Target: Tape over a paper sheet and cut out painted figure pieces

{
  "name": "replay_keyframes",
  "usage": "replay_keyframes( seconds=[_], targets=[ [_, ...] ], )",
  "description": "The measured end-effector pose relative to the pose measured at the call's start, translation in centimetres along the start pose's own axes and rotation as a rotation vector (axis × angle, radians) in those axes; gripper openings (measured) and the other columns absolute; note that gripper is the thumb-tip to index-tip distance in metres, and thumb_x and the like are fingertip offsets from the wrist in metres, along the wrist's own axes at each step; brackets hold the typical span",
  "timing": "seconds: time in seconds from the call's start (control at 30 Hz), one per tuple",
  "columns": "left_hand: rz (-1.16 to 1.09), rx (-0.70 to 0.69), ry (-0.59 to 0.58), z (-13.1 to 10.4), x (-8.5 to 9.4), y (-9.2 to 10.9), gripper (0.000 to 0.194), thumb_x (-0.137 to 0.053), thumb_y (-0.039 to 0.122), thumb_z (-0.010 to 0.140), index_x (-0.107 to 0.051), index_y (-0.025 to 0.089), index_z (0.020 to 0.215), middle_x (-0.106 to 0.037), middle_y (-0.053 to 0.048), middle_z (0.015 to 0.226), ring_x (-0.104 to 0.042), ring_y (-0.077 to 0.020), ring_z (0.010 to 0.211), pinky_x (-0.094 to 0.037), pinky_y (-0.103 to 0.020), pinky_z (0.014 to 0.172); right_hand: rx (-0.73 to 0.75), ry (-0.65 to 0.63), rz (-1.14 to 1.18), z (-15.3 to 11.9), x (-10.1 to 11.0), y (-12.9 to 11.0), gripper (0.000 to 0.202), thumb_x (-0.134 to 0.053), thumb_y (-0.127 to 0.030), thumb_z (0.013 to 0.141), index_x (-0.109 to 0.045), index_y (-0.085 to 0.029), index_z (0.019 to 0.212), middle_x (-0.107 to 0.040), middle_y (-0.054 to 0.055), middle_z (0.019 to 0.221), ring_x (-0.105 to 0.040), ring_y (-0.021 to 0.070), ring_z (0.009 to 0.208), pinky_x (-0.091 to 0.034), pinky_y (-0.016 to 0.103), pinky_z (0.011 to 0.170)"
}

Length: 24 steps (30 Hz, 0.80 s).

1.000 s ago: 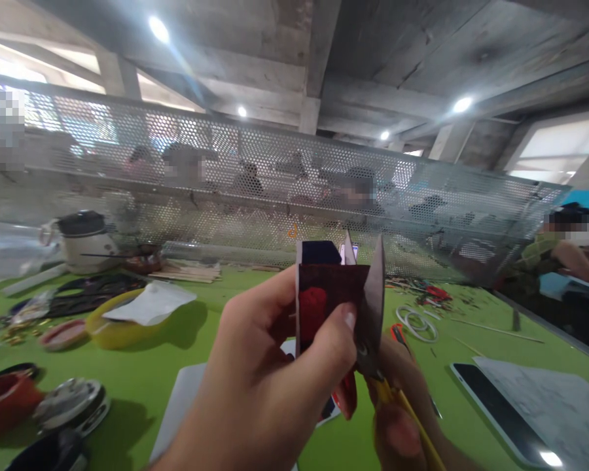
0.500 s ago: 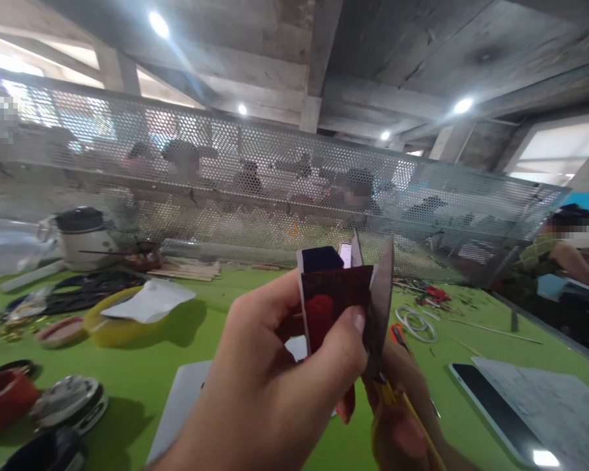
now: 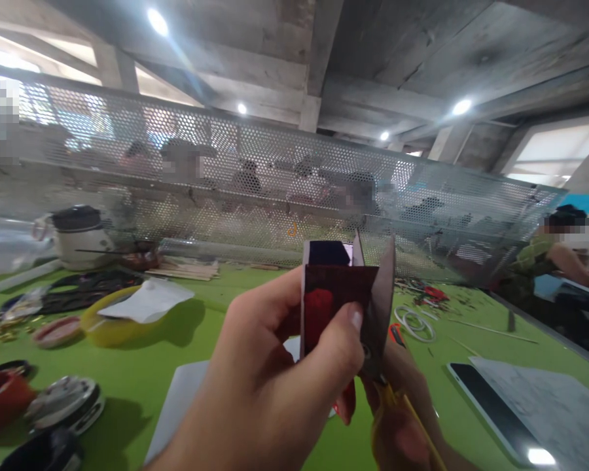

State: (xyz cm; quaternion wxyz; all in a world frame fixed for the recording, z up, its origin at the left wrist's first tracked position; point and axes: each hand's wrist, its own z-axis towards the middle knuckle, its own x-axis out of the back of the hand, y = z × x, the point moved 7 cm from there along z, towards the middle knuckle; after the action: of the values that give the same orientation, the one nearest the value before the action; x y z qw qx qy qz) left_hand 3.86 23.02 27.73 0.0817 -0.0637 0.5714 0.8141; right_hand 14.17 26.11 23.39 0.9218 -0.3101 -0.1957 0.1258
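Note:
My left hand (image 3: 279, 373) pinches a dark red piece (image 3: 336, 288) with a dark blue part (image 3: 328, 252) behind its top edge. The thumb presses on the red face. My right hand (image 3: 407, 405) is closed round the yellow handles of scissors (image 3: 380, 294). Their blades stand apart and point upward, at the right edge of the red piece. Part of the right hand is hidden behind the handles and the left thumb.
A yellow tape roll (image 3: 115, 325) with white paper on it, a lidded mug (image 3: 81, 237) and round containers stand left. A phone (image 3: 500, 412), white rings (image 3: 415, 324) and scraps lie right. Behind runs a perforated screen (image 3: 255, 222). A person sits far right.
The red and blue piece has turned slightly more upright and shifted a little right against the scissors. Both hands keep their holds.

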Motion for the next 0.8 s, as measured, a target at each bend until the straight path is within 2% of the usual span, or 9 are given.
replay_keyframes(
  seconds=[0.1,0.2,0.33,0.43,0.53,0.6,0.7,0.8],
  targets=[
    [-0.018,-0.008,0.002,-0.1,0.0,0.1,0.017,-0.067,0.027,0.084,-0.063,0.018,0.07,-0.055,0.003,0.056,-0.048,-0.0075,0.041,-0.041,-0.016,0.034,-0.022,0.113,0.192,-0.2,0.3,0.0,0.057,-0.06,-0.072,0.086,-0.073,-0.027,0.119,-0.059,0.002,0.075,-0.052,0.0164,0.06,-0.049,0.03,0.053],
    [-0.031,-0.013,0.005,-0.1,0.0,0.2,0.018,-0.067,0.024,0.084,-0.062,0.018,0.068,-0.056,0.003,0.057,-0.048,-0.0073,0.041,-0.04,-0.016,0.034,-0.002,0.105,0.227,0.0,0.2,-0.2,0.054,-0.065,-0.071,0.083,-0.074,-0.028,0.116,-0.062,0.003,0.08,-0.055,0.0178,0.065,-0.051,0.03,0.055],
    [-0.027,-0.014,-0.007,-0.2,-0.1,0.2,0.017,-0.066,0.025,0.085,-0.062,0.019,0.069,-0.057,0.003,0.057,-0.047,-0.0076,0.04,-0.04,-0.017,0.033,0.059,0.006,0.163,0.3,0.0,-0.6,0.058,-0.059,-0.07,0.089,-0.071,-0.027,0.127,-0.062,0.003,0.079,-0.049,0.015,0.056,-0.047,0.029,0.049],
    [-0.017,-0.01,-0.001,-0.2,-0.1,0.2,0.018,-0.065,0.025,0.085,-0.062,0.019,0.069,-0.057,0.003,0.058,-0.049,-0.0081,0.041,-0.041,-0.017,0.034,0.017,0.046,0.132,0.2,0.4,-0.3,0.059,-0.051,-0.071,0.093,-0.071,-0.026,0.124,-0.057,0.001,0.071,-0.043,0.0128,0.051,-0.041,0.027,0.045],
    [0.029,-0.028,-0.004,-0.1,0.2,0.4,0.022,-0.062,0.028,0.089,-0.062,0.019,0.069,-0.058,0.002,0.058,-0.054,-0.0095,0.044,-0.046,-0.017,0.038,0.057,0.054,0.13,0.1,0.6,-0.5,0.057,-0.054,-0.071,0.092,-0.072,-0.024,0.118,-0.053,-0.001,0.066,-0.046,0.0138,0.054,-0.043,0.028,0.048],
    [0.094,-0.09,0.023,0.0,0.7,0.9,0.023,-0.062,0.029,0.09,-0.064,0.02,0.07,-0.061,0.003,0.058,-0.057,-0.01,0.046,-0.047,-0.016,0.04,0.076,0.023,0.093,0.0,0.5,-0.5,0.06,-0.051,-0.074,0.092,-0.072,-0.023,0.116,-0.055,-0.001,0.067,-0.049,0.0146,0.056,-0.046,0.029,0.05],
    [0.196,-0.219,0.099,0.1,1.6,1.9,0.019,-0.064,0.027,0.089,-0.066,0.02,0.072,-0.061,0.004,0.058,-0.055,-0.0078,0.046,-0.043,-0.013,0.039,0.013,0.009,0.017,-0.6,0.6,0.1,0.068,-0.038,-0.077,0.095,-0.072,-0.021,0.11,-0.054,-0.001,0.065,-0.049,0.0135,0.055,-0.044,0.027,0.048],
    [0.236,-0.29,0.141,0.2,2.1,2.1,0.017,-0.065,0.025,0.088,-0.066,0.02,0.072,-0.061,0.006,0.06,-0.055,-0.0064,0.05,-0.044,-0.011,0.043,-0.011,0.022,0.067,-1.0,0.8,0.6,0.07,-0.041,-0.081,0.091,-0.071,-0.02,0.106,-0.051,-0.003,0.063,-0.045,0.0109,0.047,-0.038,0.025,0.04]
  ],
)
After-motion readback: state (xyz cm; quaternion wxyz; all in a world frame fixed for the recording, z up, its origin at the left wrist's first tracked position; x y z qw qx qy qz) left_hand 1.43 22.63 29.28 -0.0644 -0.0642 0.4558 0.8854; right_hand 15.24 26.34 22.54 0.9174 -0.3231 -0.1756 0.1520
